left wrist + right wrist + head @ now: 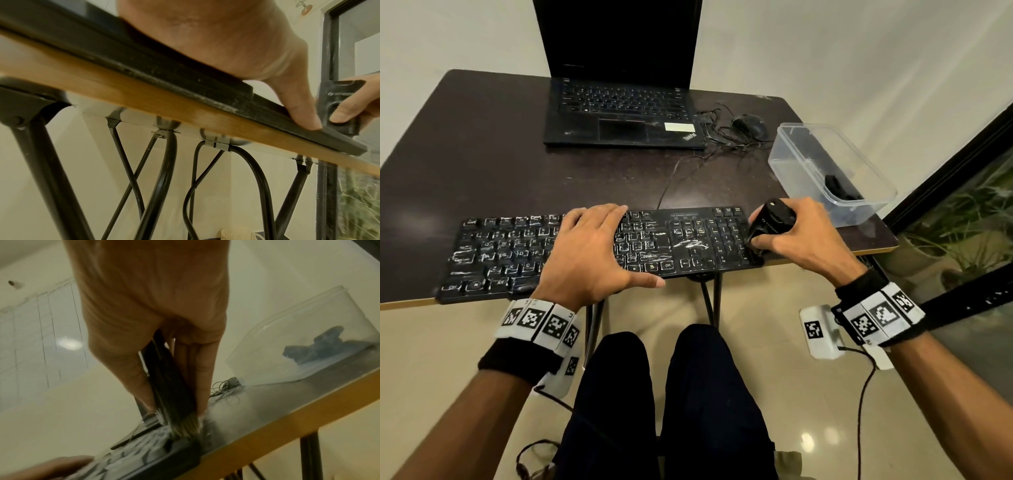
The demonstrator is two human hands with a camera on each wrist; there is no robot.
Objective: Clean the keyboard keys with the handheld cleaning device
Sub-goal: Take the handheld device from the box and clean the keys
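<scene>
**Brush at the number pad, left hand steadying the board**

Your right hand (801, 236) is wrapped around the black handheld cleaning device (770, 222), thumb on its near face and fingers curled behind it. You hold it upright at the right end of the black keyboard (592, 250), over the number pad. From the right wrist view, the device's pale bristles (186, 428) are splayed against the keys at the keyboard's right edge, with one of your fingers (203, 369) running down the device's side almost to the bristle line.

Your left hand (592, 250) lies palm down across the middle of the keyboard, fingers straight and together, thumb stretched out along the near edge. It grips nothing; it simply presses flat on the keys. The left wrist view shows that thumb's tip (302, 113) resting on the keyboard's front edge.

The keyboard sits along the near edge of the dark table (482, 164), its keys streaked with white residue. Its front rim slightly overhangs the wooden table edge.

Farther back, an open black laptop (619, 113) stands with a dark screen. To its right lie a black mouse (750, 126) and a tangle of cable. A clear plastic container (832, 171) sits at the table's right corner, just beyond your right hand, with a dark object lying inside it.
</scene>
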